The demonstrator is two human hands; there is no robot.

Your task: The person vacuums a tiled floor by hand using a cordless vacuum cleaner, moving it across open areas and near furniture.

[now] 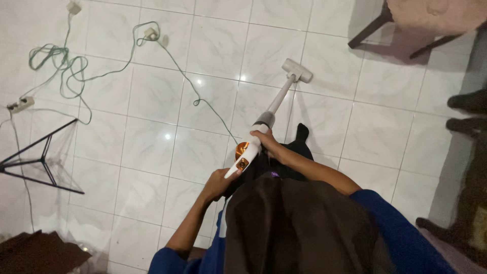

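- Fingers of our right hand wrap the white stick vacuum near its body; our left hand grips the rear handle end, so both share the load.
- Vacuum slants forward, floor head flat on the white tile floor.
- Both arms half-extended, elbows bent.
- Green cable lies well left.

White stick vacuum with an orange-copper ring. Glossy white tiled floor, thin grey grout lines. Green cable, white plugs. Black metal stand. Blue sleeves, dark brown cloth. Pink chair cushion.
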